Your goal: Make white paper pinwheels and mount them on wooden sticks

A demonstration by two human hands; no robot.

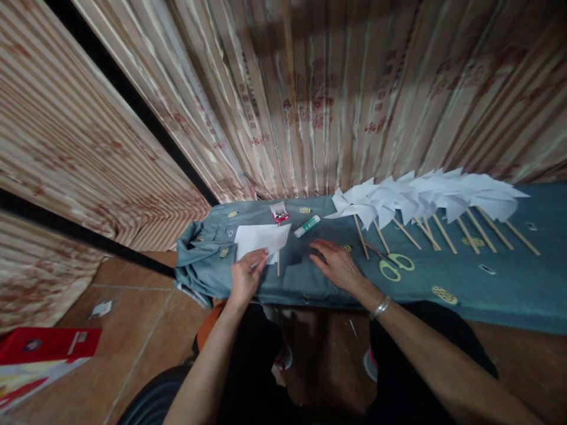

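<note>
My left hand [246, 273] rests on the near edge of a white paper sheet [261, 238], its fingers curled onto the paper as if pinching it. A thin wooden stick [279, 263] lies just right of that hand, partly under the sheet. My right hand [336, 262] lies flat on the blue cloth [487, 283] with fingers stretched out, holding nothing. A glue stick [307, 225] lies just beyond it, and yellow-handled scissors [394, 264] lie to its right.
A row of several white paper pinwheels [425, 198] on wooden sticks lies across the cloth at the right. A small red-and-white packet [280, 213] sits behind the paper. Striped curtains hang behind. A red box [44, 343] lies on the tiled floor at left.
</note>
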